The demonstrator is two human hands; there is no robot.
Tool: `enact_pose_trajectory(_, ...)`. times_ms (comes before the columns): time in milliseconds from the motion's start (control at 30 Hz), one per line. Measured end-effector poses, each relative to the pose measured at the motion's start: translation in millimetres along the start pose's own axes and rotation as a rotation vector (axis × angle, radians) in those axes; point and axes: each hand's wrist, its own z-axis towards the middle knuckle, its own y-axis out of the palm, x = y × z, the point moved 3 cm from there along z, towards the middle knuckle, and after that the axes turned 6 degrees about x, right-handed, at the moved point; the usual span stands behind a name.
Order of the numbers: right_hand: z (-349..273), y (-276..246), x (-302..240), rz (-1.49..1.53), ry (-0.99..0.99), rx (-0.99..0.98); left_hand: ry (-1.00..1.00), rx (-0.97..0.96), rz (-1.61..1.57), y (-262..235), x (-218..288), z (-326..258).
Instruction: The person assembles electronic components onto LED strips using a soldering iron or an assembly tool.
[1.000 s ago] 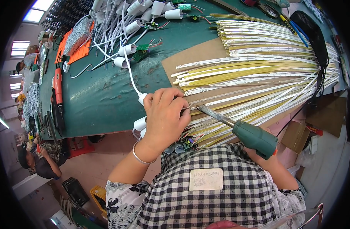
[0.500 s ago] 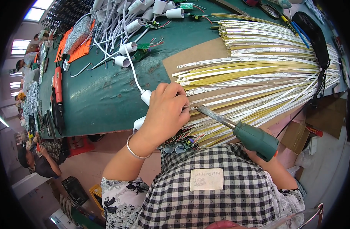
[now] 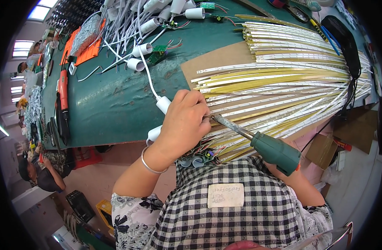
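My left hand (image 3: 186, 121) is closed in a pinch at the left ends of the LED strips (image 3: 257, 109); what its fingertips hold is too small to make out. My right hand (image 3: 276, 170), mostly hidden behind the handle, grips a green soldering iron (image 3: 274, 152). The iron's tip meets the spot just beside my left fingertips. A white lamp cap (image 3: 163, 104) with a white cable lies against the back of my left hand. Another white cap (image 3: 154, 133) shows beside my left wrist. Below the hand are small circuit boards with thin wires (image 3: 207, 153).
White and yellow strips fan across brown cardboard (image 3: 216, 58) on the green table (image 3: 116, 106). White caps with cables and a green circuit board (image 3: 159, 53) are piled at the back. A red electric screwdriver (image 3: 63, 91) lies left. A co-worker (image 3: 41, 173) sits at far left.
The soldering iron has shifted slightly left and up toward my left fingertips. My left hand keeps its pinch, turned a little.
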Motion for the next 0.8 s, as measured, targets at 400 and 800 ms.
enact_pose_trajectory(400,1.1,-9.7,-7.1,-0.116,0.024,0.084,0.001,-0.013,0.035,1.5,-1.0,0.9)
enact_pose_trajectory(800,-22.7,-5.6,10.7,0.058,0.241,0.055,0.013,0.007,0.036,2.1,-1.0,-1.7)
